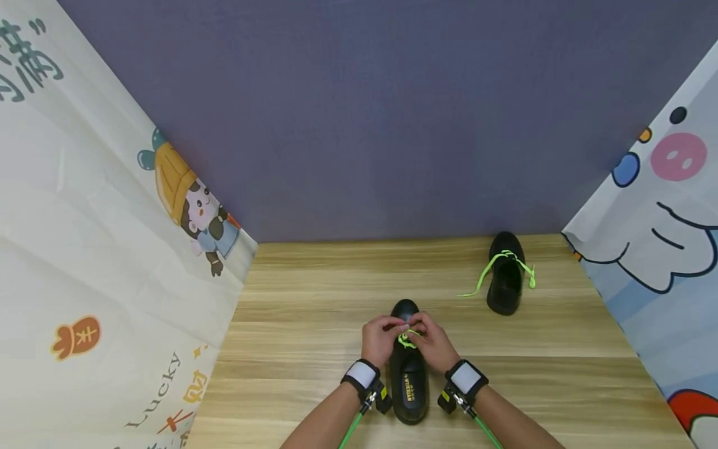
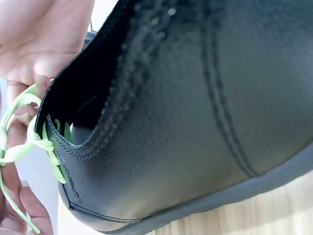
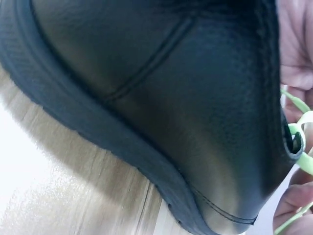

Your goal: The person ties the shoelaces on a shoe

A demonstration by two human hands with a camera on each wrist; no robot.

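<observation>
A black leather shoe [image 1: 410,408] stands on the wooden surface, toe pointing away from me. Over its tongue, the neon-green shoelace [image 1: 407,342] is looped and crossed. My left hand [image 1: 379,340] pinches the lace from the left side. From the right, my right hand [image 1: 435,345] pinches it too, and the fingertips of both hands nearly meet above the shoe. Close up in the left wrist view, the lace [image 2: 33,147] forms a loop by the eyelets. The right wrist view shows the shoe's side [image 3: 210,112], with the fingers partly cut off at the edge.
Another black shoe [image 1: 505,293] with loose green lace ends [image 1: 480,280] stands at the back right. A blue-grey panel [image 1: 364,125] rises behind the wooden surface [image 1: 303,299]. Printed white sheets flank it at left [image 1: 112,262] and right [image 1: 645,249].
</observation>
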